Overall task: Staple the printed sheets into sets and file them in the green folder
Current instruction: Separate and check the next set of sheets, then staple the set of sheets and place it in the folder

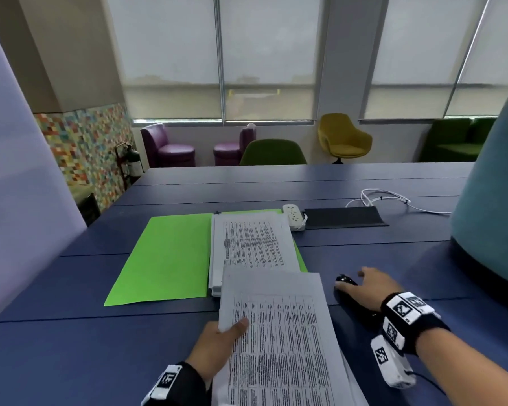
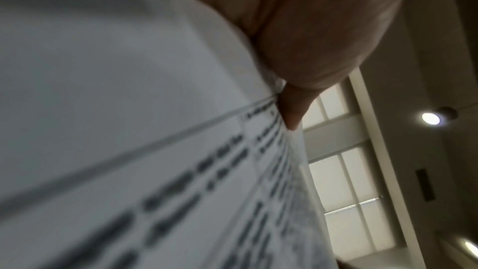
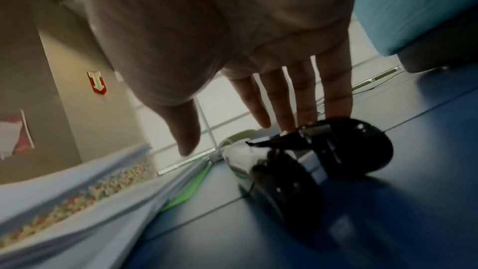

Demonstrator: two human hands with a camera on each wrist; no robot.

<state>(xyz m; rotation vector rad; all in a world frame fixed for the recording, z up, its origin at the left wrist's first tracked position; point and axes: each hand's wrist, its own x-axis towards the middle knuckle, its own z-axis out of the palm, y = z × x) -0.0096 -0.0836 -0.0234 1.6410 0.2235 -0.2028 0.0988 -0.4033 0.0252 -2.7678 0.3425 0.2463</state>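
The green folder point(image 1: 165, 256) lies open on the blue table point(image 1: 71, 332), and a stack of printed sheets point(image 1: 250, 244) rests on its right half. My left hand point(image 1: 229, 332) pinches a set of printed sheets point(image 1: 279, 332) at its left edge, thumb on top, and holds it above the table in front of the folder. In the left wrist view the thumb point(image 2: 294, 109) presses on the held sheets point(image 2: 129, 130). My right hand point(image 1: 367, 285) reaches over the black stapler point(image 1: 346, 281) with straight fingers point(image 3: 333, 93); the fingertips touch the top of the stapler point(image 3: 323, 150).
A white power strip point(image 1: 294, 215), a black flap point(image 1: 343, 216) and a white cable point(image 1: 393, 197) lie beyond the folder. A teal chair back point(image 1: 493, 200) stands close on the right, a pale partition point(image 1: 18, 171) on the left.
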